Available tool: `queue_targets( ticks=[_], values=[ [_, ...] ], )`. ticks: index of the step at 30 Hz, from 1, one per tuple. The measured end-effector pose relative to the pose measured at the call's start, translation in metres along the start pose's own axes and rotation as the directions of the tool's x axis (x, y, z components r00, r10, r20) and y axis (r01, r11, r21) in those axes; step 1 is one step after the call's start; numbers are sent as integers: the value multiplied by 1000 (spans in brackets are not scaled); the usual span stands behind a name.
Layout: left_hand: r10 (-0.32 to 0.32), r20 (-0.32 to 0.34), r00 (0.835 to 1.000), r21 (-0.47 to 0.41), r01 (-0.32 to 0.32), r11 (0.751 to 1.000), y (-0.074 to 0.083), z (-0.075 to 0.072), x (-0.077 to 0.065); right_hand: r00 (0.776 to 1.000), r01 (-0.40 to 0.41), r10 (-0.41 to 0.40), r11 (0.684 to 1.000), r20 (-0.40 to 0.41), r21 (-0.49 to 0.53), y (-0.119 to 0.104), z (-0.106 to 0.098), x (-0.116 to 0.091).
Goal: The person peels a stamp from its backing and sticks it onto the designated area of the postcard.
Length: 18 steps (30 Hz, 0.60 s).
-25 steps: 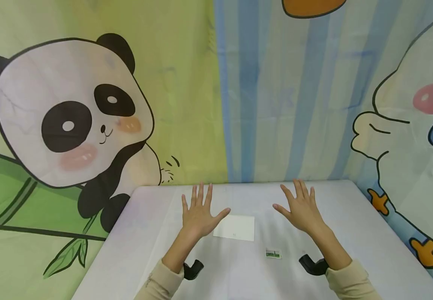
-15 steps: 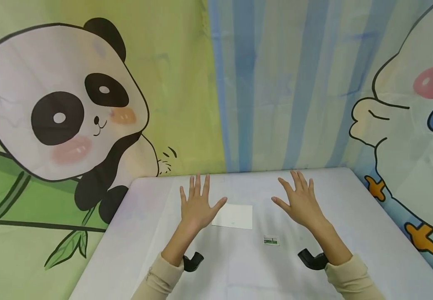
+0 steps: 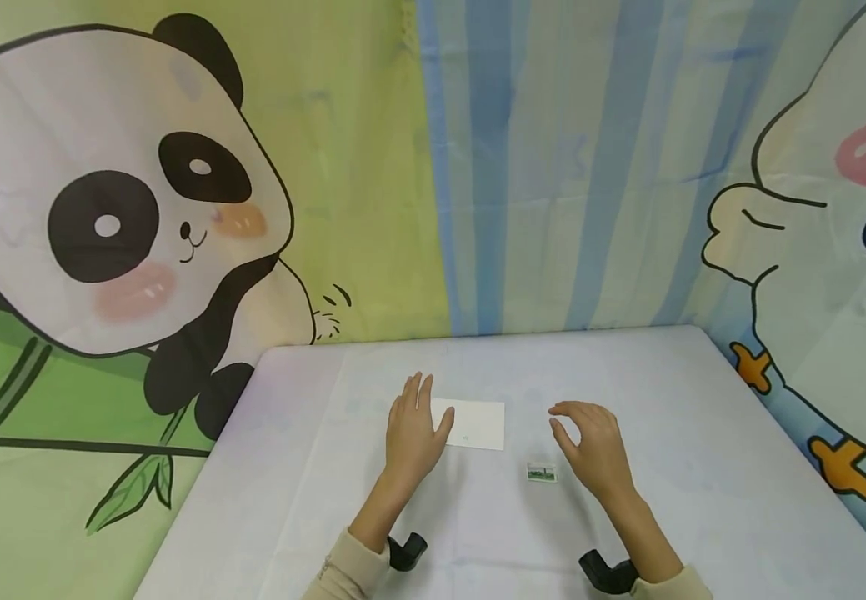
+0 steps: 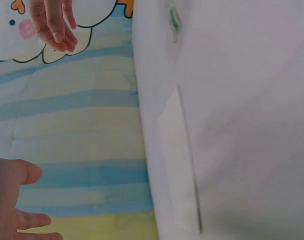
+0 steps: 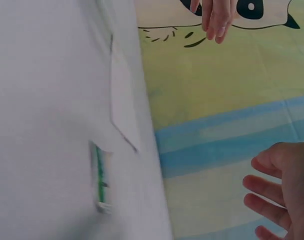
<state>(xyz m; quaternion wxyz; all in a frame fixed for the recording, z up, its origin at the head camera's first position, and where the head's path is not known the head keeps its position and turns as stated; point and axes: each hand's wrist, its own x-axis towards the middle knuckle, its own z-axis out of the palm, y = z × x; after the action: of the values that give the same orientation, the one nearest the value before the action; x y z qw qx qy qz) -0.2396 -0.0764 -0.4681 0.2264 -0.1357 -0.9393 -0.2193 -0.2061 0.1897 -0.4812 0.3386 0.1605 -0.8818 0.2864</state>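
Note:
A white envelope (image 3: 478,423) lies flat on the white table (image 3: 290,467). My left hand (image 3: 413,429) hovers over its left end, fingers straight and together, holding nothing. A small green and white stamp (image 3: 542,472) lies just right of and nearer than the envelope. Beside the stamp, to its right, my right hand (image 3: 590,440) hangs with loosely bent fingers and is empty. In the left wrist view the envelope (image 4: 179,160) and the stamp (image 4: 174,21) appear edge-on. The right wrist view shows the envelope (image 5: 123,102) and the stamp (image 5: 103,179) too.
Cartoon cloth walls close the table in: a panda (image 3: 117,208) at the left, blue stripes (image 3: 553,167) behind, a white duck-like figure (image 3: 823,250) at the right. Black wrist mounts (image 3: 407,552) sit under both forearms. The table's left edge runs near my left arm.
Both hands have dropped and drawn nearer to me. The left went from spread to fingers together over the envelope's left end; the right's fingers have bent beside the stamp.

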Motion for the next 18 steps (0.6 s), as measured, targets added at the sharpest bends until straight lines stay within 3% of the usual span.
queue_targets(
  ticks=[5, 10, 15, 18],
  values=[
    [8, 73, 997, -48, -4, 999, -11, 30, -14, 997, -59, 54, 991, 46, 118, 8, 22, -31],
    [21, 175, 984, -67, -9, 998, -23, 53, -22, 985, -140, 117, 973, 130, 183, 21, 35, -49],
    [38, 236, 971, -94, -16, 995, -34, 68, -32, 938, -278, 223, 941, 264, 194, 35, 39, -67],
    [39, 250, 968, -86, -18, 996, -40, 75, -40, 914, -314, 229, 922, 334, 227, 40, 38, -76]
  ],
)
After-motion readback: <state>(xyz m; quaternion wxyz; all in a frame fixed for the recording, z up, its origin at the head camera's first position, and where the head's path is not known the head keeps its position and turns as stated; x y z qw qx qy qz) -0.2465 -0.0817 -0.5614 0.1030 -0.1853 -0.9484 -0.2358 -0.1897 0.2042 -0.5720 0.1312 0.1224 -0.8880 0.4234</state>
